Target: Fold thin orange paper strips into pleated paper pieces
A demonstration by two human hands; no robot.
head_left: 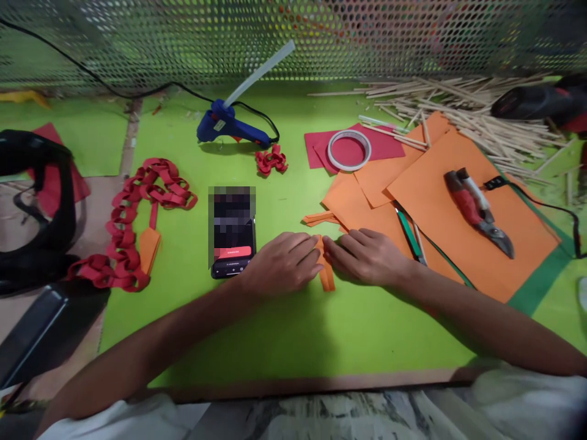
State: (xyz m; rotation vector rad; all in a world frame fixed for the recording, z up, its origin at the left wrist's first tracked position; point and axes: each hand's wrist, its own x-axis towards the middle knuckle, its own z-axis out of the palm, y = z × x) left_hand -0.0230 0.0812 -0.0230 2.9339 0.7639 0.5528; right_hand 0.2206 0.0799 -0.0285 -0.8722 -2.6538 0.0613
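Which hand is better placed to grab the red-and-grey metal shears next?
Probably the right hand: the shears lie on orange paper to its right, farther from the left hand.

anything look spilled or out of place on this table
The wooden sticks at the far right look spilled: they lie in a loose, crisscrossed heap rather than a bundle. Nothing else stands out as damaged.

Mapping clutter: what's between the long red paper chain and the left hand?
Head view: the phone, nearest the left hand, and an orange paper piece by the chain.
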